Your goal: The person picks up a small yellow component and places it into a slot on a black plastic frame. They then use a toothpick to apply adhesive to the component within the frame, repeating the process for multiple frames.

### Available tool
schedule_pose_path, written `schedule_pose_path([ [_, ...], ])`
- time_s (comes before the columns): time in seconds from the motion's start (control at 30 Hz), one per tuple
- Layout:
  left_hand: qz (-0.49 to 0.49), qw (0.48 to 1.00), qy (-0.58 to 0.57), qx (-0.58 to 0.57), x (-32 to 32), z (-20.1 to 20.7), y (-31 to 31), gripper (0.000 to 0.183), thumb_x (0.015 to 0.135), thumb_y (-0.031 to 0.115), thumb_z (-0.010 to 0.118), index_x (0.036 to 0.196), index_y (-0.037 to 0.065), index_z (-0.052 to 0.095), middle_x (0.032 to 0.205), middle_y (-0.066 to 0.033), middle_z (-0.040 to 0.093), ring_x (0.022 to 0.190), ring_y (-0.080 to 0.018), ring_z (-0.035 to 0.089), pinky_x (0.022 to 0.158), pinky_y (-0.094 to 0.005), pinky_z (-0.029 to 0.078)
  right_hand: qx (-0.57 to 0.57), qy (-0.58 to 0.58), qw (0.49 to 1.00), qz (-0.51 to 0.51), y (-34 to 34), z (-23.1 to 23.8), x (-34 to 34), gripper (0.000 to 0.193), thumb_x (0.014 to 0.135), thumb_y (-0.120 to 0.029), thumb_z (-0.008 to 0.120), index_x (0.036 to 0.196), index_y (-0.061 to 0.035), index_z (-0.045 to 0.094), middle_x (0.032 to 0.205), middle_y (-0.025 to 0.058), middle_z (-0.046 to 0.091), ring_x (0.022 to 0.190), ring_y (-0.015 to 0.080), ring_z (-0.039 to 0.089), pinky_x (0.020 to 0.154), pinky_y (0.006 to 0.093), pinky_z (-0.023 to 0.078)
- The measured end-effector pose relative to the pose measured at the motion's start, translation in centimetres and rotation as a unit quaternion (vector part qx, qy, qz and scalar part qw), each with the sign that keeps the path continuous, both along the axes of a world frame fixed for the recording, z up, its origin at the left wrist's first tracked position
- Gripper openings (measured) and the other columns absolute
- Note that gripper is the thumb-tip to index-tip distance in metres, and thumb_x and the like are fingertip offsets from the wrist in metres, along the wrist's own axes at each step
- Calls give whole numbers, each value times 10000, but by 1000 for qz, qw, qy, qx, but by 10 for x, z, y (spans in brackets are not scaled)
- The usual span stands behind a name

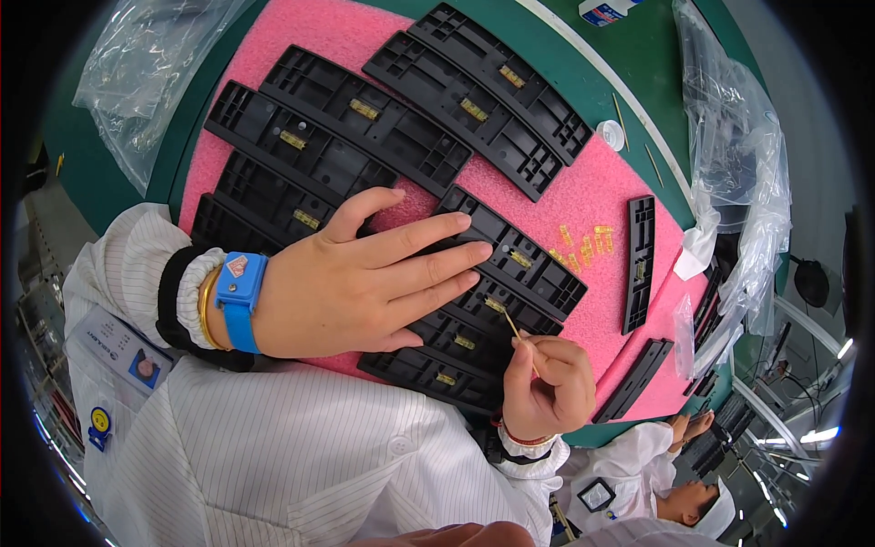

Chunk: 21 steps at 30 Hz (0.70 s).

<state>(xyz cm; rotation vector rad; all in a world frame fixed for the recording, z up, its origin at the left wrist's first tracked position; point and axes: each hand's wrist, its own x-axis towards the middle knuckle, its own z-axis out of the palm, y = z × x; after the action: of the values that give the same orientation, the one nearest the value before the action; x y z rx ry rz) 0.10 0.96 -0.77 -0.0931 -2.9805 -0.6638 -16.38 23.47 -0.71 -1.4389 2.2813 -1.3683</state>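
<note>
My left hand (pixel 387 273) lies flat with its fingers spread over black plastic housings (pixel 483 228), pressing on or resting against them. A thin wooden stick (pixel 513 324) is pinched in the fingers of my right hand (pixel 551 383). Its tip meets a small yellow vial (pixel 495 304) seated in one of the near housings. Another yellow vial (pixel 520 259) sits in the housing just beyond, close to my left fingertips. Part of the housings is hidden under my left hand.
Several more ribbed housings (pixel 365 109) with yellow vials lie on a pink foam sheet (pixel 602 182). Loose vials (pixel 583 246) are at the right, near a single housing (pixel 640 264). A small white cup (pixel 611 135), plastic bags (pixel 729 137) and a co-worker (pixel 638 474) are further off.
</note>
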Motion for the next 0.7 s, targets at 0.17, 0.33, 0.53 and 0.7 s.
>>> schedule_pose_path([
  [0.17, 0, 1000, 0, 2, 0, 0, 0, 878, 694, 466, 863, 1475, 126, 651, 1648, -24, 510, 1540, -242, 442, 1202, -583, 257, 0, 1, 1000, 2, 1, -1, 0, 196, 809, 108, 845, 816, 37, 663, 812, 157, 708, 705, 263, 757, 694, 374, 684],
  [0.33, -2, 1000, -2, 3, 0, 0, 1, 881, 694, 464, 865, 1478, 126, 649, 1651, -26, 508, 1541, -242, 442, 1204, -583, 253, -2, 0, 1000, 2, 2, -1, 0, 198, 806, 109, 846, 814, 36, 662, 810, 157, 708, 705, 264, 758, 693, 374, 684],
  [0.53, -3, 1000, -5, 4, -1, 2, 0, 878, 701, 458, 864, 1482, 120, 645, 1651, -28, 508, 1542, -244, 442, 1205, -584, 251, -10, -3, 1000, 4, 2, -1, 0, 204, 806, 108, 847, 817, 33, 658, 808, 156, 707, 705, 264, 759, 692, 373, 683],
  [0.7, -3, 1000, -5, 7, -1, 2, -2, 874, 704, 453, 861, 1482, 119, 645, 1650, -29, 510, 1542, -245, 443, 1206, -585, 251, -9, -4, 1000, 5, 0, -2, -1, 208, 801, 109, 850, 815, 30, 657, 808, 154, 708, 709, 265, 762, 692, 372, 683],
])
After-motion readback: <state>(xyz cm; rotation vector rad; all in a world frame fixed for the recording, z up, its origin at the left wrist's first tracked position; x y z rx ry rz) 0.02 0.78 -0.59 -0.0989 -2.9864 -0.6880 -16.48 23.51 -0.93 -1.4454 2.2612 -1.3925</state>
